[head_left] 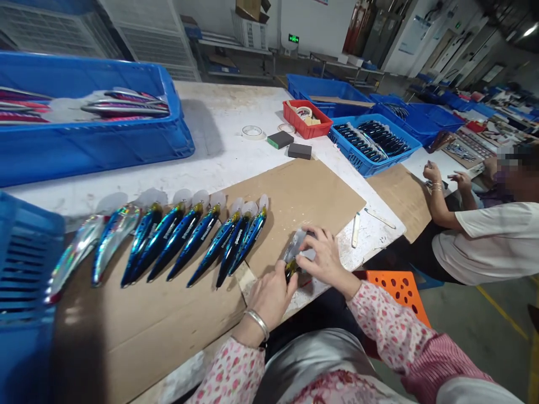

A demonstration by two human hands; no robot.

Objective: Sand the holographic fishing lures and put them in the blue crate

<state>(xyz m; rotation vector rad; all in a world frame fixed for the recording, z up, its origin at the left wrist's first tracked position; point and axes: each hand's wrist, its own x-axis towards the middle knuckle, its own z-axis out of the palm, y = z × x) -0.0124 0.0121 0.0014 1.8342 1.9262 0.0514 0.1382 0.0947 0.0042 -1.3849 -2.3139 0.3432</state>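
Note:
A fishing lure [290, 269] with a clear lip [296, 244] is between my hands at the table's front edge, its body mostly covered by my fingers. My left hand [272, 294] wraps round the dark body. Bent round the clear lip are the fingers of my right hand [320, 258]; whatever else they may pinch is hidden. To the left, a row of several blue fishing lures [202, 241] lies slanted on cardboard [168, 320], clear lips pointing away from me. Two silvery lures [76, 255] end the row on the left.
Blue bins [126, 140] stand at left, one holding pink and silver lures. Beyond the cardboard lie two dark sanding blocks [300, 151], a tape roll [252, 132] and a red basket [311, 130]. White-handled tools [356, 230] lie at right. A co-worker [484, 224] sits farther right.

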